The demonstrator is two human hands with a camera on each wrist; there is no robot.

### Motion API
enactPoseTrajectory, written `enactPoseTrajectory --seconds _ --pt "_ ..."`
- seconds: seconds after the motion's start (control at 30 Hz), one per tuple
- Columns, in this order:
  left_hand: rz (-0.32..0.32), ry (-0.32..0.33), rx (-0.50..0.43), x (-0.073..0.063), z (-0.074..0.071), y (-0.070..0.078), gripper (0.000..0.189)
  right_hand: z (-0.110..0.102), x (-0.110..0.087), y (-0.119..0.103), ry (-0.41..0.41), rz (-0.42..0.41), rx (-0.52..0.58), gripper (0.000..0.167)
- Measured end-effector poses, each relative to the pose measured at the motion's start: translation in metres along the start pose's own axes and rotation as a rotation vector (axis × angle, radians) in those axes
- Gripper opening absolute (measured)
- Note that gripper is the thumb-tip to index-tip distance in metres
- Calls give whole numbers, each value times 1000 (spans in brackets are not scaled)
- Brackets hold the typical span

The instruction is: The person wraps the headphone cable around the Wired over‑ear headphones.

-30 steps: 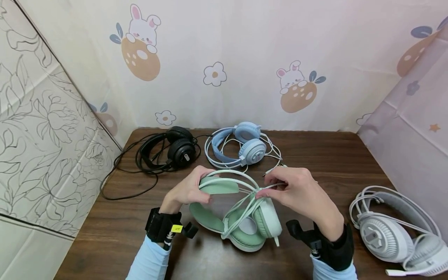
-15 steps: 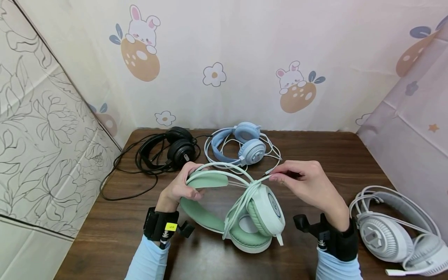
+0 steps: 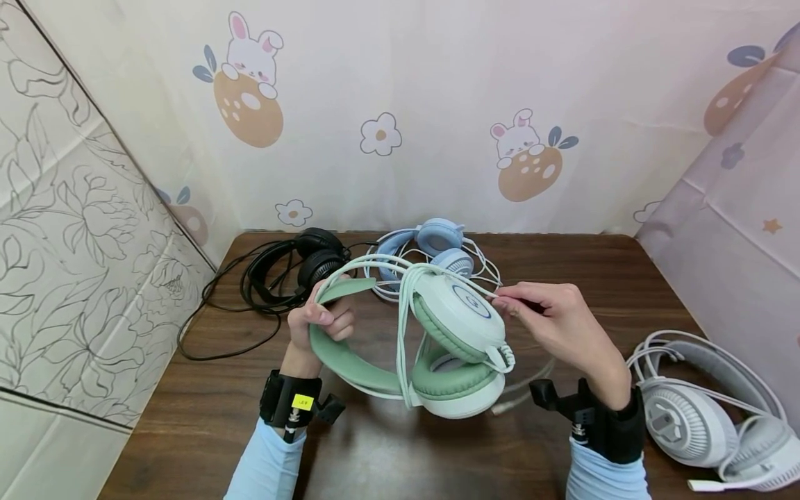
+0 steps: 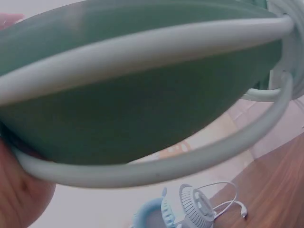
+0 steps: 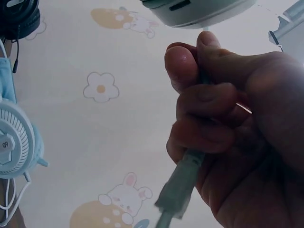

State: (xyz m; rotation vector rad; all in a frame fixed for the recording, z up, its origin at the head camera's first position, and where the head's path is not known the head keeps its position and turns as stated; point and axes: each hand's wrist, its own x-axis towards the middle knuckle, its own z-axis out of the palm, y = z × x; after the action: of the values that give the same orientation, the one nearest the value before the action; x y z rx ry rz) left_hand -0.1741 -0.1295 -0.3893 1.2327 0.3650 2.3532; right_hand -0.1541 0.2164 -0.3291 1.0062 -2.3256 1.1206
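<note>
Green-and-white headphones [image 3: 465,295] are held up above the table, tilted, with their pale cable [image 3: 405,333] wound around the headband and ear cups. My left hand [image 3: 321,323] grips the headband at its left end, fingers curled round it. In the left wrist view the green headband pad [image 4: 142,114] and its white frame fill most of the picture. My right hand [image 3: 556,316] pinches the cable just right of the upper ear cup. In the right wrist view that hand [image 5: 213,104] has curled fingers, and a thicker cable piece [image 5: 180,185] hangs below them.
Black headphones [image 3: 325,267] with a loose cord lie at the back left of the brown table [image 3: 206,417]. Blue headphones [image 3: 440,236] lie behind the held pair, partly hidden. White-grey headphones [image 3: 687,420] rest at the right edge. A patterned curtain [image 3: 437,83] hangs behind.
The green headphones have risen and tilted, their upper ear cup turning to face upward. My left hand has turned with them. My right hand has moved right, drawing on the cable; a loose end now hangs blurred.
</note>
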Motion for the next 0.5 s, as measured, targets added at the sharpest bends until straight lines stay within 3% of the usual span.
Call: enactPoseTrajectory --seconds 0.37,0.5 --pt "64 110 -184 3 3 -3 21 -5 -2 0 -36 49 -53 28" --pt "117 147 -232 3 3 -2 13 -7 -3 0 -53 65 -63 32"
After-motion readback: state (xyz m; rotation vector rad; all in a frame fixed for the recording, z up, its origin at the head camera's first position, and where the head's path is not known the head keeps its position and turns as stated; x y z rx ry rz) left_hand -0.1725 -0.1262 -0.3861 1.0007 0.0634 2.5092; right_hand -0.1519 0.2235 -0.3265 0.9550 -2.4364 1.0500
